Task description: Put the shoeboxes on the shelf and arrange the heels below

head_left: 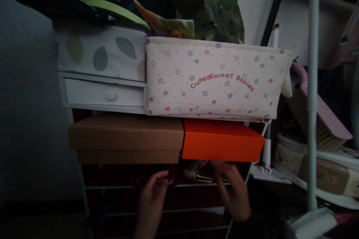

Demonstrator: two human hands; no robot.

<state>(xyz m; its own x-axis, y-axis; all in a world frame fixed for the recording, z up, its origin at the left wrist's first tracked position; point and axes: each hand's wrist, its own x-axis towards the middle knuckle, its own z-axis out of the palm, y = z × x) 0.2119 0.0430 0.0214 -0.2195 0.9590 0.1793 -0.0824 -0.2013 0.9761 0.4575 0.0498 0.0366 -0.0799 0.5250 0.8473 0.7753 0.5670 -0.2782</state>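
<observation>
Step in hand, as I judge it, is handling the shoe on the shelf just under the orange box, going in or out unclear; right hand has its fingertips at the shoe's rear, firmness of hold too dark to tell, left hand has thumb and fingers curled near together at the shelf's edge, anything pinched there unclear. Next move calls for a secure hold and a low, level path beneath the box. Shoe glitter-rough with gold-toned lower edge; boxes flat-faced, apparently card.
</observation>
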